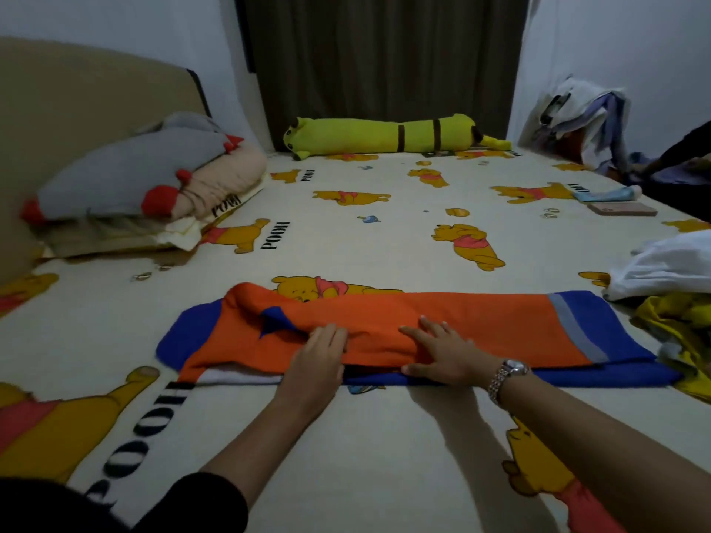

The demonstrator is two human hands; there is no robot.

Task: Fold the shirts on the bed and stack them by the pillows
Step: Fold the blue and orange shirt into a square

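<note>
Nearest the camera, my two forearms reach forward over the bed [384, 232], whose sheet is printed with cartoon bears. My left hand [319, 355] rests on the orange-and-blue shirt [481, 325], its fingers [332, 332] straight and laid flat on the cloth just right of the blue collar. My right hand [442, 352], with a metal watch [508, 375] at the wrist, lies beside it, fingers spread and pressing the folded near edge of the same shirt; neither hand grips the cloth. The shirt lies crosswise directly under both hands, folded into a long band, its blue sleeve to the left and its blue hem with a grey stripe to the right. At the right edge, near the shirt's hem, lie a white garment [669, 267] and a yellow garment [677, 321]. Farther off on the right rests a pink phone [623, 208]. At far left, a grey and red plush [127, 175] lies on the pillows [115, 236] by the headboard. Farthest away, a long green plush [384, 134] lies along the dark curtain [384, 51].
</note>
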